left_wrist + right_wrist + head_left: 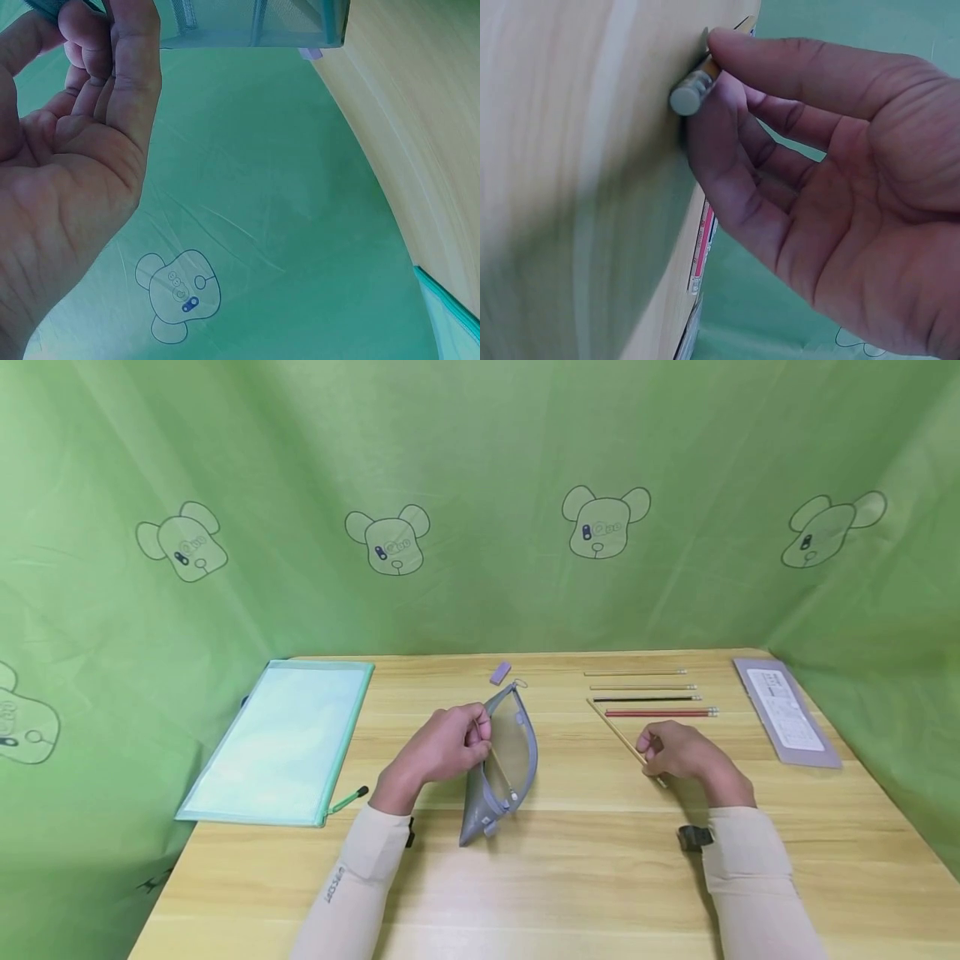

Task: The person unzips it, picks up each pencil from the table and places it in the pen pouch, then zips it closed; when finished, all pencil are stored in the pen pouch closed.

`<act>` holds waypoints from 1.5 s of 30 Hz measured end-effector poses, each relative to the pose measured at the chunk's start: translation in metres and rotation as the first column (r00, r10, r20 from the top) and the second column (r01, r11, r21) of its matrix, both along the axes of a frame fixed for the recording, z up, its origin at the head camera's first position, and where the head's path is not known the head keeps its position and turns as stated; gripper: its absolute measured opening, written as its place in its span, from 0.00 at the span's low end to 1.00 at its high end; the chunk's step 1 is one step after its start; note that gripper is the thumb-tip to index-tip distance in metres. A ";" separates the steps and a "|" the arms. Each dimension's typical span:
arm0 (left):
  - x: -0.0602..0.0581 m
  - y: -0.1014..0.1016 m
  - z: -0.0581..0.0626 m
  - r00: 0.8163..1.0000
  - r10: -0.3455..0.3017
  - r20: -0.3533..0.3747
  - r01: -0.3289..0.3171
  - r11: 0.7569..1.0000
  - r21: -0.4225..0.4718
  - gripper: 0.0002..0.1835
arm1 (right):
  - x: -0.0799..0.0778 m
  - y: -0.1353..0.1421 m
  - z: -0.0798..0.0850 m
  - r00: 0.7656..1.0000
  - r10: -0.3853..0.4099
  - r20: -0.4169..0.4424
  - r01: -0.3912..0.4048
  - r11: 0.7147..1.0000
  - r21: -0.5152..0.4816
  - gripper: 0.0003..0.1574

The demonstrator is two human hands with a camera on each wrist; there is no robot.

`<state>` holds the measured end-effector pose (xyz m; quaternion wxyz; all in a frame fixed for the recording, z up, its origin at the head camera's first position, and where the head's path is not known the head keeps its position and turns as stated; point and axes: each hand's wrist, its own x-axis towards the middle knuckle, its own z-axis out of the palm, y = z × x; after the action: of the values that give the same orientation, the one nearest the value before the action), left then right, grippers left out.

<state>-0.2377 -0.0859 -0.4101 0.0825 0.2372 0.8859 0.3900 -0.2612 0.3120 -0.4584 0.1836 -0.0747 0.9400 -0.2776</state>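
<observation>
My left hand (450, 745) pinches the left edge of the opening of a grey zipper pencil pouch (477, 810), which gapes toward me. Inside the pouch lies a pencil (498, 767) with a white eraser end. My right hand (681, 752) pinches a yellow pencil (619, 732) between thumb and forefinger near its eraser end, just at the tabletop. In the right wrist view the eraser tip (685, 100) of this pencil pokes out past the fingertips. The left wrist view shows my left fingers at the mesh pouch (255, 26), their tips partly cut off.
Beyond the right hand lie several pencils, among them a red one (660, 713) and a dark one (645, 699). A purple eraser (500, 673) sits behind the pouch. A clear zipper folder (281, 739) is at left, a flat grey-purple packet (787, 714) at right.
</observation>
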 end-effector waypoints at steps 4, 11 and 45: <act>-0.001 0.000 -0.001 1.000 0.003 -0.006 -0.003 1.000 0.000 0.07 | 0.000 0.000 0.000 1.000 0.000 0.014 0.000 1.000 -0.011 0.20; 0.000 0.000 0.000 1.000 0.003 0.000 -0.003 1.000 0.003 0.07 | 0.002 0.000 -0.001 1.000 -0.008 0.004 0.008 1.000 -0.012 0.19; 0.001 0.000 0.001 1.000 0.007 0.005 -0.008 1.000 0.003 0.06 | 0.004 -0.041 -0.003 0.999 0.043 -0.018 -0.044 0.998 -0.050 0.18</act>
<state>-0.2367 -0.0863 -0.4094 0.0828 0.2330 0.8861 0.3921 -0.2576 0.2715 -0.4619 0.1798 -0.1022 0.9324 -0.2964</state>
